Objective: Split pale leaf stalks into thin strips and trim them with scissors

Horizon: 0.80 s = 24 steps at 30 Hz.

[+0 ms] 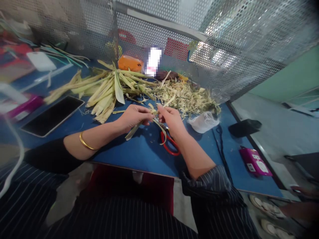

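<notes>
Strips of pale dried leaf, like corn husk [133,132], are pinched between my two hands above the blue table. My left hand [136,117] has thumb and fingers closed on them, with one strip hanging down to the left. Close beside it, my right hand [171,120] pinches the other side, and another strip curls down below. Red-handled scissors [171,147] lie under my right hand, their blades partly hidden. Behind my hands are a bundle of long husk leaves [102,96] and a heap of shredded husk pieces [184,96].
A black phone [53,115] lies at the left and a white net bag [204,122] at the right. Further right are a black pouch [245,127] and a purple box [256,161]. An orange packet [130,63] stands before the perforated metal screen [159,30]. A person's shoes [266,207] show lower right.
</notes>
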Each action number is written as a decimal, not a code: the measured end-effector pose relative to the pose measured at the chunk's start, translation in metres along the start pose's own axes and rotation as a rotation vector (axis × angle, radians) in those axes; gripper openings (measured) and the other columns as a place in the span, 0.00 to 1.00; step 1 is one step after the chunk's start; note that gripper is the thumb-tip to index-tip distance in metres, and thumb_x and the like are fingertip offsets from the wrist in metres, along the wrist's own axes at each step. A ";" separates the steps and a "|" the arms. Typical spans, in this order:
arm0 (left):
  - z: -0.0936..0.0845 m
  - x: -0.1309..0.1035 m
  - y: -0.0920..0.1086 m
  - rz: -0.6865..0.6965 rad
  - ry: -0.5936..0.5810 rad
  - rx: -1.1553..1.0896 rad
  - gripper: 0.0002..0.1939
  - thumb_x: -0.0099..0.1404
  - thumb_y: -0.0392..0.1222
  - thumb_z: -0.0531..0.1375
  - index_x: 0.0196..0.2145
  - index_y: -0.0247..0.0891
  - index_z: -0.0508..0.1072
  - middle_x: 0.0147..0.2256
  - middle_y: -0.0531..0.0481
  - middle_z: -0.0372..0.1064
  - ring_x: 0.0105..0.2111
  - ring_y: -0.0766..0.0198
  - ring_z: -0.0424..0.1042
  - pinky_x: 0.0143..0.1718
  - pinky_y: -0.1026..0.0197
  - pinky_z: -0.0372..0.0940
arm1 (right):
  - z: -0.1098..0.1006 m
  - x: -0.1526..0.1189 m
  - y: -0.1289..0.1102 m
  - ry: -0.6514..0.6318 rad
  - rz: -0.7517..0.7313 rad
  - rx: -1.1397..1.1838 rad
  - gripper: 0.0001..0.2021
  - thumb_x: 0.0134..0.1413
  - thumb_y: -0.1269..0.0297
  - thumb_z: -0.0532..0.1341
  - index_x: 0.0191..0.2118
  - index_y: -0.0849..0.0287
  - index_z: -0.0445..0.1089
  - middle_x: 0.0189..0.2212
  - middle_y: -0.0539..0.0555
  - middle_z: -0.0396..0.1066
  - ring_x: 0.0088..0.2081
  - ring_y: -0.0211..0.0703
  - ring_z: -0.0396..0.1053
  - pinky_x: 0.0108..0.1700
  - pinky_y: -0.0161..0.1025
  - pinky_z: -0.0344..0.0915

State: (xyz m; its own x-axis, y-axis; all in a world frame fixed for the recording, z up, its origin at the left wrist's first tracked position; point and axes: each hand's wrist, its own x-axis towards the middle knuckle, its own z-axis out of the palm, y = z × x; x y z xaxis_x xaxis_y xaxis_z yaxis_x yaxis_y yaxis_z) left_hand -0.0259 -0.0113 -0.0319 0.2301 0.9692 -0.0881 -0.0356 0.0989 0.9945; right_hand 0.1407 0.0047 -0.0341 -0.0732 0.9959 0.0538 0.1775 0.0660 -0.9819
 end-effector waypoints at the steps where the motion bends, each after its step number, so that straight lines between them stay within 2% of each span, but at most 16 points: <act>1: 0.001 -0.001 0.000 0.001 -0.011 0.021 0.07 0.50 0.39 0.69 0.24 0.32 0.77 0.22 0.49 0.71 0.20 0.71 0.67 0.25 0.66 0.66 | 0.003 0.000 0.003 -0.023 -0.005 0.019 0.21 0.51 0.50 0.63 0.18 0.58 0.62 0.14 0.46 0.61 0.19 0.32 0.58 0.25 0.33 0.56; 4: 0.002 -0.001 -0.001 -0.029 -0.038 0.009 0.07 0.49 0.39 0.69 0.23 0.32 0.77 0.22 0.49 0.72 0.19 0.70 0.68 0.24 0.66 0.65 | 0.006 0.001 0.009 0.002 -0.052 -0.040 0.19 0.54 0.55 0.61 0.17 0.58 0.60 0.13 0.45 0.60 0.18 0.32 0.57 0.26 0.34 0.56; 6: 0.002 0.000 -0.002 -0.071 -0.015 -0.059 0.08 0.47 0.39 0.71 0.23 0.32 0.77 0.22 0.48 0.73 0.20 0.70 0.69 0.26 0.65 0.67 | 0.002 -0.001 0.007 0.094 -0.125 -0.210 0.19 0.57 0.54 0.58 0.19 0.58 0.62 0.15 0.46 0.62 0.19 0.34 0.59 0.27 0.35 0.57; 7: 0.001 0.001 -0.003 -0.093 0.008 -0.101 0.09 0.47 0.40 0.71 0.24 0.32 0.78 0.23 0.47 0.73 0.21 0.69 0.70 0.27 0.64 0.68 | -0.001 -0.003 0.004 0.173 -0.214 -0.320 0.18 0.59 0.54 0.57 0.22 0.58 0.64 0.17 0.47 0.63 0.21 0.35 0.60 0.28 0.36 0.58; 9: 0.000 0.003 -0.003 -0.124 0.054 -0.188 0.10 0.47 0.40 0.72 0.25 0.32 0.78 0.25 0.46 0.74 0.23 0.67 0.72 0.30 0.63 0.69 | -0.004 -0.012 -0.003 0.367 -0.503 -0.531 0.15 0.60 0.55 0.57 0.27 0.58 0.67 0.22 0.49 0.66 0.26 0.36 0.62 0.33 0.37 0.58; 10: -0.001 0.004 -0.003 -0.127 0.077 -0.231 0.10 0.47 0.40 0.72 0.26 0.32 0.79 0.25 0.47 0.74 0.24 0.67 0.72 0.31 0.63 0.69 | -0.003 -0.017 -0.007 0.391 -0.651 -0.591 0.14 0.61 0.56 0.57 0.28 0.58 0.67 0.24 0.49 0.67 0.28 0.36 0.62 0.34 0.37 0.58; 11: -0.001 0.005 -0.004 -0.117 0.096 -0.272 0.10 0.47 0.40 0.72 0.27 0.32 0.79 0.25 0.47 0.74 0.25 0.68 0.72 0.32 0.63 0.69 | 0.000 -0.024 -0.010 0.337 -0.763 -0.617 0.13 0.61 0.58 0.56 0.28 0.58 0.68 0.24 0.50 0.67 0.28 0.36 0.63 0.35 0.36 0.58; 12: -0.001 0.006 -0.004 -0.098 0.114 -0.308 0.10 0.47 0.39 0.72 0.27 0.32 0.78 0.25 0.48 0.74 0.25 0.68 0.72 0.32 0.64 0.68 | 0.005 -0.030 -0.011 0.242 -0.816 -0.643 0.13 0.62 0.59 0.56 0.27 0.58 0.68 0.24 0.50 0.68 0.28 0.36 0.64 0.35 0.35 0.58; 14: 0.001 0.006 -0.004 -0.057 0.151 -0.375 0.10 0.47 0.38 0.72 0.27 0.32 0.78 0.25 0.49 0.74 0.25 0.69 0.71 0.32 0.65 0.68 | 0.017 -0.038 -0.009 0.053 -0.727 -0.748 0.13 0.61 0.57 0.56 0.29 0.57 0.70 0.27 0.51 0.72 0.29 0.37 0.66 0.34 0.36 0.57; 17: 0.005 0.004 -0.005 -0.030 0.191 -0.452 0.09 0.48 0.37 0.71 0.27 0.32 0.77 0.25 0.50 0.74 0.27 0.69 0.72 0.31 0.66 0.67 | 0.035 -0.040 0.002 -0.085 -0.422 -0.739 0.16 0.58 0.52 0.58 0.26 0.57 0.69 0.22 0.50 0.70 0.24 0.36 0.62 0.28 0.35 0.53; 19: 0.007 0.002 -0.005 -0.040 0.165 -0.468 0.08 0.49 0.36 0.70 0.27 0.32 0.76 0.25 0.50 0.73 0.25 0.69 0.71 0.29 0.67 0.66 | 0.040 -0.037 0.009 -0.137 -0.299 -0.579 0.18 0.59 0.53 0.57 0.22 0.57 0.64 0.18 0.48 0.66 0.21 0.35 0.61 0.26 0.34 0.52; 22: 0.007 0.002 -0.004 -0.076 0.095 -0.440 0.08 0.50 0.37 0.70 0.28 0.31 0.77 0.27 0.48 0.75 0.25 0.68 0.71 0.26 0.67 0.65 | 0.040 -0.032 0.012 -0.144 -0.237 -0.373 0.16 0.60 0.58 0.54 0.22 0.57 0.60 0.16 0.46 0.63 0.20 0.34 0.61 0.26 0.33 0.55; 24: 0.004 0.003 -0.003 -0.079 0.055 -0.430 0.08 0.52 0.37 0.69 0.30 0.31 0.78 0.30 0.46 0.76 0.26 0.68 0.72 0.28 0.67 0.66 | 0.037 -0.031 0.010 -0.132 -0.213 -0.327 0.15 0.59 0.59 0.54 0.23 0.57 0.60 0.17 0.46 0.62 0.20 0.34 0.61 0.27 0.33 0.56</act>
State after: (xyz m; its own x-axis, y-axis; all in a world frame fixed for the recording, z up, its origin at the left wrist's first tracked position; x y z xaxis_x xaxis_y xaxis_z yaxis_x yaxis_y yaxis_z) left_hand -0.0208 -0.0094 -0.0346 0.1971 0.9642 -0.1774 -0.4238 0.2470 0.8714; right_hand 0.1083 -0.0277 -0.0529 -0.2635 0.9427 0.2045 0.4456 0.3070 -0.8409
